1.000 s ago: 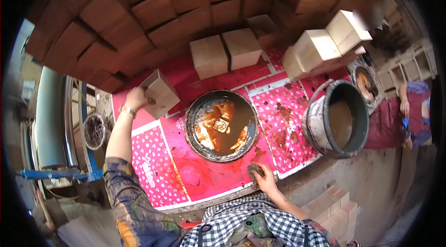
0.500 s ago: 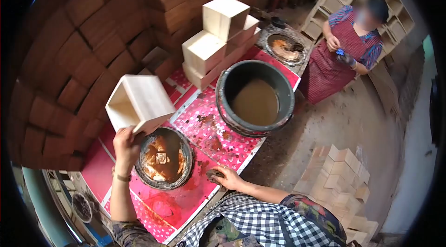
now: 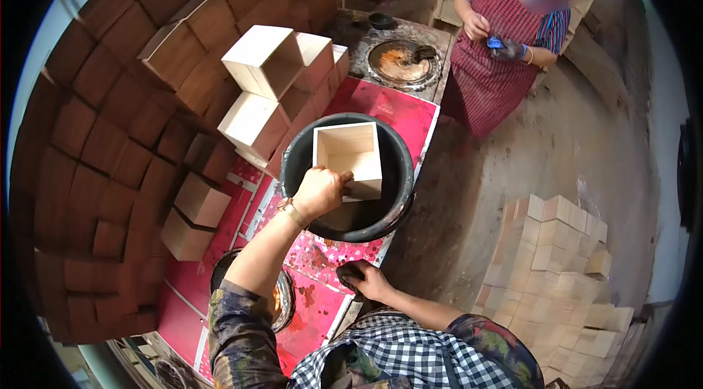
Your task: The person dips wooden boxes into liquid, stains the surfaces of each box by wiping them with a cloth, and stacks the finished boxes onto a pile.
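Observation:
My left hand (image 3: 321, 191) is closed on the near wall of a pale, open wooden box (image 3: 343, 141). That box is over the mouth of a large black tub (image 3: 401, 212) of murky brown liquid; whether it touches the liquid I cannot tell. Close to the table's front edge, my right hand (image 3: 375, 283) grips a dark, stained wad (image 3: 351, 272) that looks like a rag or sponge. Under my left forearm, a round basin (image 3: 285, 303) with orange-brown contents is mostly hidden.
Pale wooden boxes (image 3: 253, 122) are stacked beyond the tub on the red table (image 3: 384, 100). Brown boxes (image 3: 110, 162) form a wall at left. A co-worker in a red apron (image 3: 487, 60) stands by another basin (image 3: 404, 63). Wooden blocks (image 3: 549, 264) are piled at right.
My left hand has carried the wooden box from above the near basin, rightward and away from me, to over the black tub. My right hand still holds the dark wad. The view has shifted.

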